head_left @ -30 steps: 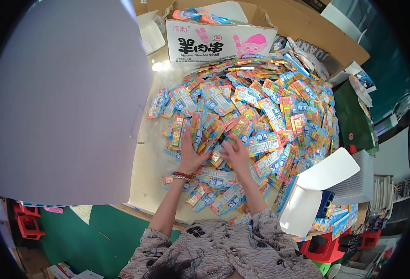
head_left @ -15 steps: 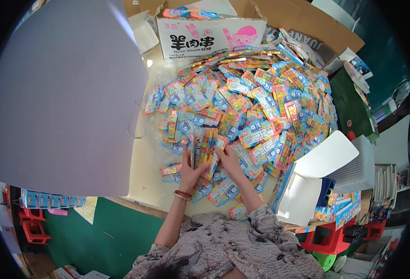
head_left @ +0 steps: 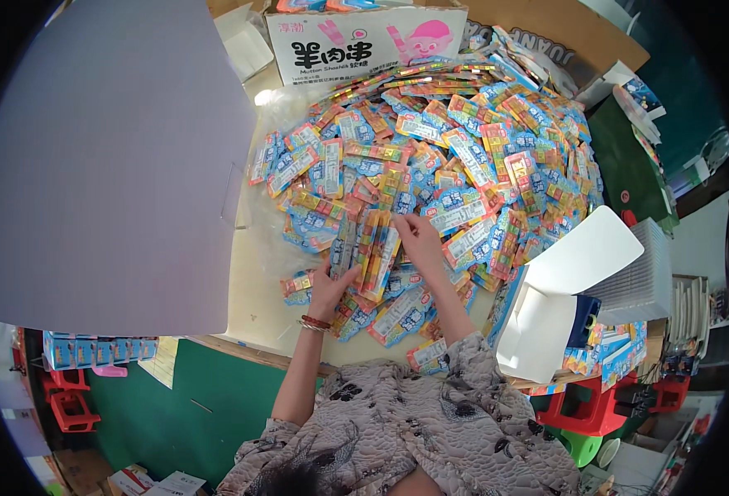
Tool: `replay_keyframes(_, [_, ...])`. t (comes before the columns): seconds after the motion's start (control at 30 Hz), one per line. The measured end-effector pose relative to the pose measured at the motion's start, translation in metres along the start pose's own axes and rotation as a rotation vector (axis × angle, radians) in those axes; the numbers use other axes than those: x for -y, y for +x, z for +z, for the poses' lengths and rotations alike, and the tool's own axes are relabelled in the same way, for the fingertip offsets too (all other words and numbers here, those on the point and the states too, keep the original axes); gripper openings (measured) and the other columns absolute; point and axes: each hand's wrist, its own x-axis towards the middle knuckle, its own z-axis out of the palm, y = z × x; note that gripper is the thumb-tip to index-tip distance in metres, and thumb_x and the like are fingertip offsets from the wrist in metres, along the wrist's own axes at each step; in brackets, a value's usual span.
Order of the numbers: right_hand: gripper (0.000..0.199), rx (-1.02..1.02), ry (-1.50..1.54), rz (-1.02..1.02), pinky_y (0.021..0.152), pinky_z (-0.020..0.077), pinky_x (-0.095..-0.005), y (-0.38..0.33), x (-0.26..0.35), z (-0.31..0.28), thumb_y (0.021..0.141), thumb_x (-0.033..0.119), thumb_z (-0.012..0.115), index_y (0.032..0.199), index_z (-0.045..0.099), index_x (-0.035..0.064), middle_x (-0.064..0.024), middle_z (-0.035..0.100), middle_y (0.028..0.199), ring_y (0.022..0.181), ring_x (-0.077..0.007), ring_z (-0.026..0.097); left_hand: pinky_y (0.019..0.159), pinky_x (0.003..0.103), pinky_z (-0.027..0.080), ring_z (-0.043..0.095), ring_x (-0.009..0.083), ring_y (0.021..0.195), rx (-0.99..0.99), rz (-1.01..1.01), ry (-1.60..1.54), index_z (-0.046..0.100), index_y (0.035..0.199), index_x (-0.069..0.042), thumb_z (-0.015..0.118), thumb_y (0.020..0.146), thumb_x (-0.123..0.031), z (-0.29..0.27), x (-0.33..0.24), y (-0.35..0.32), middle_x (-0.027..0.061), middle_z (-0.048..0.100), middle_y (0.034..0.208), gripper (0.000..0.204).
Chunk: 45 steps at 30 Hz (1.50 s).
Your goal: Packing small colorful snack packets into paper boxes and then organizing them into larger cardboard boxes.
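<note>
A small bunch of flat candy packets [head_left: 372, 260], side by side and showing yellow, red and green through clear fronts, stands tilted between my hands. My left hand [head_left: 328, 291] is closed round its lower left side, thumb across the front. At the upper right edge of the bunch, my right hand [head_left: 422, 245] has its fingers pinched on a packet. Its exact hold is partly hidden. A broad heap of similar packets with blue wavy ends [head_left: 463, 157] surrounds both hands, some face up, some showing white-labelled backs.
A printed white carton [head_left: 364, 41] stands behind the heap, more packets inside. To the left rises a large grey panel [head_left: 108, 182]. An open white box [head_left: 538, 331] sits at the right, beside a stack of clear plastic trays [head_left: 633, 273]. Red stools [head_left: 587, 409] stand below the table edge.
My right hand has moved up from the side of the bunch to its upper right edge. The left hand still holds the packets, which now lean together. The whole view has shifted slightly.
</note>
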Motion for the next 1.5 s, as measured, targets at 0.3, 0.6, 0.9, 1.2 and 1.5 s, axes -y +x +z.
replay_keyframes(0.3, [0.047, 0.272, 0.119, 0.039, 0.074, 0.0498, -0.0355, -0.001, -0.024, 0.014, 0.082, 0.036, 0.062, 0.115, 0.060, 0.0042, -0.0135, 0.067, 0.097, 0.086, -0.0258, 0.065, 0.076, 0.025, 0.049, 0.058, 0.0079, 0.087, 0.001, 0.025, -0.013, 0.055, 0.120, -0.003, 0.076, 0.078, -0.020, 0.009, -0.007, -0.001, 0.0011, 0.063, 0.103, 0.050])
replay_keyframes(0.6, [0.051, 0.120, 0.438, 0.188, 0.078, 0.0475, -0.0268, -0.034, -0.013, 0.007, 0.083, 0.023, 0.070, 0.125, 0.051, 0.0016, -0.0051, 0.063, 0.105, 0.091, -0.0128, 0.060, 0.083, 0.028, 0.047, 0.057, 0.0122, 0.098, 0.049, 0.194, 0.282, 0.041, 0.139, -0.005, 0.076, 0.077, -0.023, 0.023, -0.013, -0.023, 0.0074, 0.060, 0.118, 0.073])
replay_keyframes(0.9, [0.046, -0.093, 0.841, 0.253, 0.083, 0.0475, -0.0286, -0.061, -0.029, -0.015, 0.086, 0.016, 0.067, 0.125, 0.048, 0.0017, -0.0043, 0.060, 0.107, 0.094, -0.0132, 0.059, 0.069, 0.032, 0.048, 0.060, 0.0162, 0.073, -0.056, 0.308, 0.482, 0.041, 0.138, -0.004, 0.055, 0.093, -0.014, 0.008, -0.015, -0.043, 0.0123, 0.062, 0.110, 0.048])
replay_keyframes(1.2, [0.045, -0.293, 1.122, 0.249, 0.087, 0.0477, -0.0314, -0.085, -0.008, 0.002, 0.091, 0.016, 0.061, 0.130, 0.041, 0.0073, -0.0056, 0.055, 0.115, 0.103, -0.0138, 0.056, 0.089, 0.030, 0.044, 0.047, 0.0189, 0.109, -0.121, -0.017, -0.023, 0.007, 0.148, -0.007, 0.054, 0.093, -0.018, 0.046, -0.005, -0.097, 0.0099, 0.034, 0.141, 0.074])
replay_keyframes(1.5, [0.039, 0.143, 1.219, 0.235, 0.087, 0.0480, -0.0270, -0.100, -0.048, 0.007, 0.085, -0.002, 0.061, 0.120, 0.046, 0.0039, -0.0067, 0.057, 0.116, 0.102, -0.0140, 0.057, 0.093, 0.037, 0.042, 0.046, 0.0279, 0.122, 0.188, -0.067, 0.387, 0.020, 0.146, -0.014, 0.061, 0.086, -0.011, 0.029, -0.001, -0.086, 0.0092, 0.041, 0.133, 0.073])
